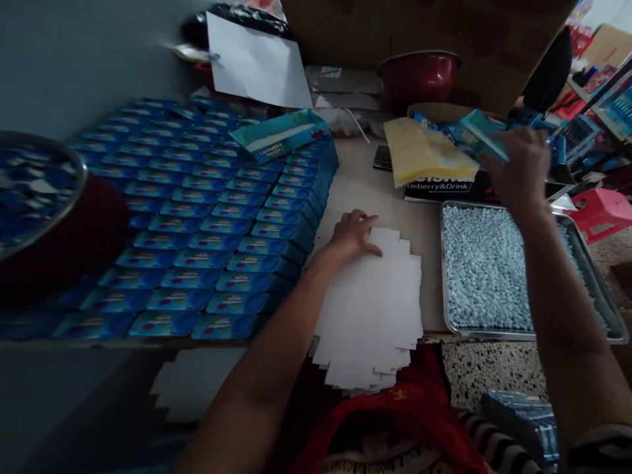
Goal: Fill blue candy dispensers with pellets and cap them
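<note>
My left hand [353,237] rests at the far left edge of a fanned stack of white card sheets [370,303], its thumb and fingers apart. My right hand [521,164], slightly blurred, is raised at the right with its fingers round a flat teal candy carton [481,135]. The carton is above an open black box [439,191] that contains more blue packs. Yellow sheets [427,155] lie partly over that box. Below my right wrist, a metal tray [446,276] is filled with small pale-blue candies [486,270].
Rows of blue packs [197,224] cover the left of the table, with a teal carton [281,135] on top. A dark red pot [99,210] stands far left and a red bowl [419,79] at the back. A white sheet [259,62] leans behind the packs.
</note>
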Demonstrator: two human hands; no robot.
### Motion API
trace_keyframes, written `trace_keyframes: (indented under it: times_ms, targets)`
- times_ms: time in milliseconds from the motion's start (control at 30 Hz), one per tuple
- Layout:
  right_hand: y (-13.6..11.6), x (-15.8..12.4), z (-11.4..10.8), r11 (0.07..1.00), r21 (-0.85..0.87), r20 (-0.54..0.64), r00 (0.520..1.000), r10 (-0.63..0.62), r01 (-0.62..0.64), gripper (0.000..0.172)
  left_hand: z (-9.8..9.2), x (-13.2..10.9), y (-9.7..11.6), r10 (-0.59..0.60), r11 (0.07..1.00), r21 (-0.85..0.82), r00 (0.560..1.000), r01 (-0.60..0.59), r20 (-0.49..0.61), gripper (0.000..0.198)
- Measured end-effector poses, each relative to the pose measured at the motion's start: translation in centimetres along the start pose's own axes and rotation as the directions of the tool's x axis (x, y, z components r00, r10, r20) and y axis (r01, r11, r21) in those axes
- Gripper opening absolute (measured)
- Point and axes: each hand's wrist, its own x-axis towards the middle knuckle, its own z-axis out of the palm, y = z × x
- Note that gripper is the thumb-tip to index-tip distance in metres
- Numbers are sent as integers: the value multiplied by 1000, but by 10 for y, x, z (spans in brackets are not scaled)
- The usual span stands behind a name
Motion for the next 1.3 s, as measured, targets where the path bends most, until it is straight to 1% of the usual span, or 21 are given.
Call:
trace_keyframes:
  times_ms: [33,67,133,200,267,367,500,567,633,700,733,800,867,900,967,1033,1100,1133,1200,1267,1300]
  targets:
    - [-17,-13,18,1000,5,79,997,-1,1,46,0,8,0,7,1000,12,996,-8,87,91]
    - [-38,-30,33,999,34,224,975,-17,9,38,0,13,1,7,1000,24,988,-11,153,87]
    - [-79,-68,56,998,49,493,870,-1,-26,33,-1,15,1,21,999,35,980,-28,196,83]
    - [-110,-101,69,997,-15,635,769,68,-76,46,-4,8,1,40,998,38,986,-47,163,82]
    - [-126,-125,76,992,-68,675,728,121,-102,65,-7,-3,4,71,997,31,989,-76,131,79]
    - [-132,-145,78,991,-80,638,758,134,-108,83,-14,-19,14,75,997,9,997,-75,34,60]
    - [-132,-160,71,985,-43,579,799,160,-166,82,-22,-32,30,0,999,-41,988,-6,-155,27]
    - [-134,-165,67,969,10,582,789,196,-248,79,-28,-39,36,-12,992,-123,984,-11,-179,15]
    - [-138,-168,64,911,100,606,751,263,-400,81,-39,-46,41,-37,971,-240,980,-12,-196,6]
    - [-144,-169,62,757,230,641,680,355,-612,87,-57,-52,48,-50,937,-346,964,-45,-260,4]
    - [-147,-168,60,628,305,669,630,394,-716,87,-67,-55,51,-47,921,-381,951,-77,-304,6]
    - [-152,-164,54,291,429,744,518,422,-855,74,-87,-57,55,-48,892,-431,921,-134,-387,13]
    - [-152,-160,46,-15,491,795,440,417,-871,61,-98,-58,54,-95,856,-496,902,-143,-422,27]
    - [-151,-158,42,-114,507,804,420,422,-855,58,-98,-59,51,-147,813,-570,904,-120,-400,38]
    - [-148,-156,35,-189,526,801,409,437,-829,57,-87,-64,44,-273,618,-786,935,-10,-226,61]
    - [-145,-159,32,-159,521,806,422,415,-839,55,-68,-73,38,-315,327,-934,948,147,39,70]
    - [-143,-164,33,-15,509,796,465,387,-860,54,-48,-82,34,-308,137,-969,938,207,157,74]
    - [-143,-166,35,114,498,777,501,382,-859,56,-41,-87,34,-310,100,-976,938,196,157,77]
    - [-142,-166,40,428,433,710,593,379,-793,67,-35,-93,34,-331,89,-984,937,152,114,80]
    - [-141,-158,47,699,317,619,698,360,-641,80,-38,-96,35,-340,119,-979,933,164,115,74]
    - [-142,-152,51,790,264,575,748,332,-553,83,-41,-97,36,-344,139,-973,931,183,126,68]
